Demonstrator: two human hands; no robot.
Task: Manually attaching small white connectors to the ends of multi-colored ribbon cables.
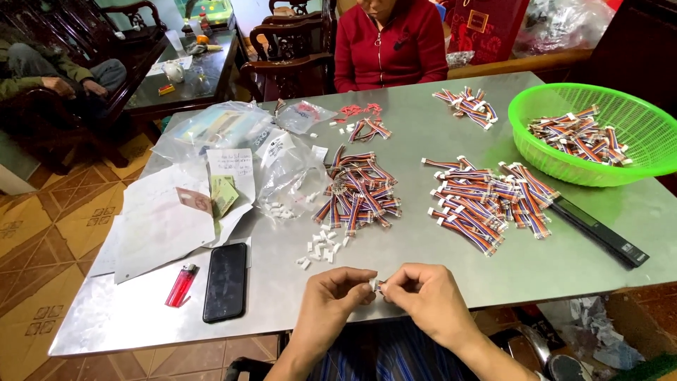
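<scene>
Hands met at the near edge of the grey metal tabletop [451,282] in the head view: the left hand [330,296] and the right hand [430,300] each pinched an end of one short multicoloured wire lead with a small white plastic connector [376,286], held just above that edge. Loose white connector housings [319,248] lay just beyond, with heaps of striped wire leads [360,192] mid-table and a green plastic basket [599,134] at the far right corner. Held so close to the edge, the tiny connector could, I judged, slip from the fingertips and drop off the table.
</scene>
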